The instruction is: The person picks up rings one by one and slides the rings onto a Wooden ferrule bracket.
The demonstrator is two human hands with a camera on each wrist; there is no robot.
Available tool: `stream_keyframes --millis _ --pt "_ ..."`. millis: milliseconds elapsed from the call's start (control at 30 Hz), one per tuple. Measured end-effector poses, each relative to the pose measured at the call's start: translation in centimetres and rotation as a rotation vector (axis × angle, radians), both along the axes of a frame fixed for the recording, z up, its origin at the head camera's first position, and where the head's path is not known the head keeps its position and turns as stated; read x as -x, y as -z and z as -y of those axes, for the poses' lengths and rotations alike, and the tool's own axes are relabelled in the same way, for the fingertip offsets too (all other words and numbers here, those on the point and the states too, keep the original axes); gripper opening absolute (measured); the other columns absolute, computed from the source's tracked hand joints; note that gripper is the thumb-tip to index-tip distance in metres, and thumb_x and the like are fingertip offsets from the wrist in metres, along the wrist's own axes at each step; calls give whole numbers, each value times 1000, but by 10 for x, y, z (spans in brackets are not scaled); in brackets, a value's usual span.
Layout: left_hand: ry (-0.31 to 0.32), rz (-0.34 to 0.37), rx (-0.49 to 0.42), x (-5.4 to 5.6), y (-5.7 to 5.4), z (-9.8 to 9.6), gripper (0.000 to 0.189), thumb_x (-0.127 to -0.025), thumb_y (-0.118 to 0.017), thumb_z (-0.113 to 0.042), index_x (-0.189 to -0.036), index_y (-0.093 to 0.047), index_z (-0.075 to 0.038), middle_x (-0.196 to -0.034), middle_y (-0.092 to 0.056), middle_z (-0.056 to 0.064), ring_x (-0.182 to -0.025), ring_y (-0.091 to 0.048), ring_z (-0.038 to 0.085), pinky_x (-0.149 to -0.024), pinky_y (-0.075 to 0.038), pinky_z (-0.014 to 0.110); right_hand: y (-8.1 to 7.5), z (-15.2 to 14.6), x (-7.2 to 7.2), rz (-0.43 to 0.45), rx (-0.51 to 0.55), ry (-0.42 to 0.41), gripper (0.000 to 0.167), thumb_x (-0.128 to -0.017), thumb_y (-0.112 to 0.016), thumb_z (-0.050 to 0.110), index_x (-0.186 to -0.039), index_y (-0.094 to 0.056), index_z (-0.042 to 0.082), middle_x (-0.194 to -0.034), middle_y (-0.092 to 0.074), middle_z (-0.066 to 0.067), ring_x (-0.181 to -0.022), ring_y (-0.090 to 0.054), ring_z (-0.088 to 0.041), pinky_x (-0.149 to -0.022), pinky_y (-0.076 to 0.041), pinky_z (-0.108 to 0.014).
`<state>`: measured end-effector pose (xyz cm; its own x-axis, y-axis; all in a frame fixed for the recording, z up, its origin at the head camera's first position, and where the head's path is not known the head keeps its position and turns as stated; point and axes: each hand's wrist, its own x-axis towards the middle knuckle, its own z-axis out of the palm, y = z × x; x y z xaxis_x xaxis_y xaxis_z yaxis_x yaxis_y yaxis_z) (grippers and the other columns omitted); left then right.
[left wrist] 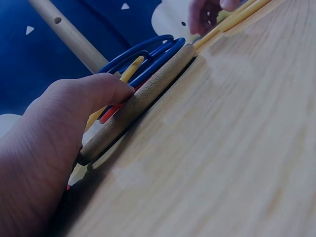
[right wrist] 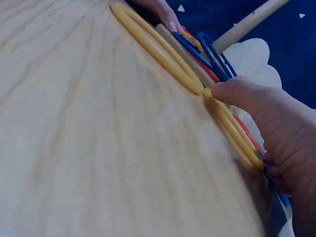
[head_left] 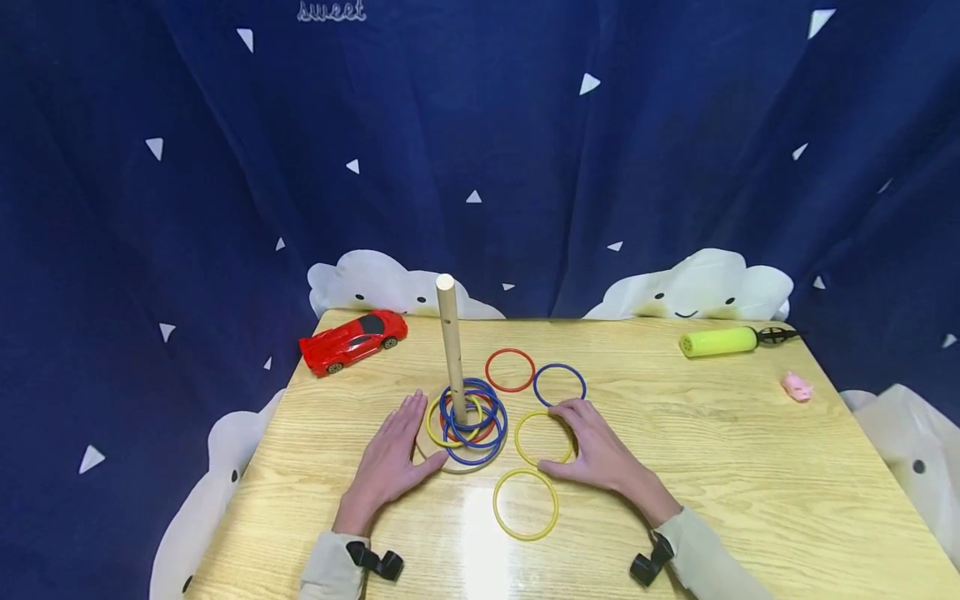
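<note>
A wooden peg [head_left: 452,358] stands upright on a round wooden base [head_left: 424,454]. Blue rings [head_left: 495,442], a yellow ring [head_left: 431,417] and red lie in a loose pile around its foot. My left hand [head_left: 390,454] rests along the base's left side, fingers straight, thumb spread over the near rim; in the left wrist view the thumb [left wrist: 111,89] touches the base edge by the rings. My right hand [head_left: 596,446] grips another yellow ring [head_left: 517,435] flat on the table, thumb at its near edge, fingers at the far one. A further yellow ring [head_left: 496,510] lies nearer me.
Beyond the right hand lie a red ring [head_left: 511,390] and a blue ring [head_left: 583,385]. A red toy car [head_left: 352,342] sits back left. At the back right are a yellow-green hand pump [head_left: 718,342] and a small pink object [head_left: 797,387]. A dark blue curtain [head_left: 525,167] hangs behind the table.
</note>
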<state>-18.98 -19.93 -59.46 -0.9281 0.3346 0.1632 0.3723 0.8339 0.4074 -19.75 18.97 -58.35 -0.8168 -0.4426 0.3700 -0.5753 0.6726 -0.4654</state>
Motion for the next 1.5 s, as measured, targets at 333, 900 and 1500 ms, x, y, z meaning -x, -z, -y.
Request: stream_keyframes --millis 333,900,1500 --pt "2 -2 -6 0 -1 0 103 -94 -58 -72 -168 -20 -11 -175 -19 3 -161 -15 21 -129 -21 46 6 -9 -4 -25 -25 34 93 -69 -87 67 -137 -64 7 -129 -57 -7 -120 -53 -24 -102 -48 -46" --pt "-4 -4 -1 -3 0 0 104 -94 -58 -72 -168 -20 -11 -174 -19 4 -161 -16 22 -129 -22 47 9 -6 0 -57 -45 18 94 -68 -85 71 -135 -66 7 -126 -56 -7 -118 -52 -26 -98 -45 -49" --pt "-5 5 -10 -1 0 0 104 -93 -57 -73 -168 -20 -11 -175 -18 2 -161 -14 19 -129 -21 46 11 -5 3 -88 -15 57 91 -61 -87 73 -123 -71 7 -119 -59 -3 -108 -53 -20 -90 -49 -43"
